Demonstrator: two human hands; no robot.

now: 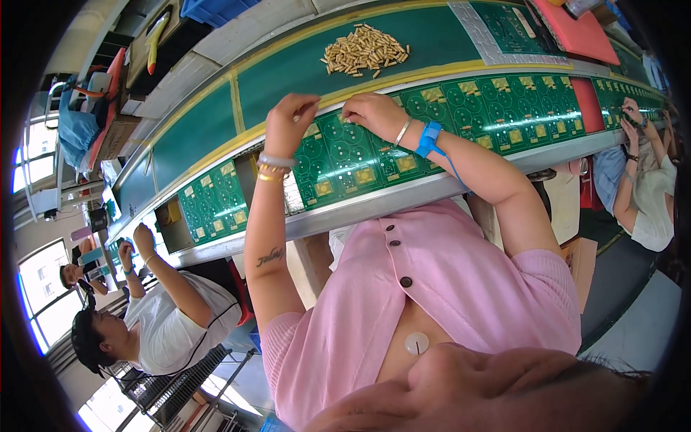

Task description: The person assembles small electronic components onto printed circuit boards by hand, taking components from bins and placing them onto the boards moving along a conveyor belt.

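My left hand (288, 126) is raised over the near edge of the green work surface, its fingers curled and thumb and forefinger brought together. Any small part in it is too small to name. My right hand (378, 117) hovers at the top edge of a green circuit board (345, 155), fingertips pinched; what they grip, if anything, I cannot make out. Printed circles and pale yellow patches cover the board. Beyond both hands lies a heap of small gold cylindrical components (365, 52). A blue wrist strap (430, 139) with a cord circles my right wrist.
Several more circuit boards (533, 108) line the metal-edged rail (381, 209). A red panel (586, 104) breaks the row at right. Co-workers sit on both sides: one person in white (180, 317) at left, another person's hands (633, 115) at far right. A blue bin (216, 11) stands behind.
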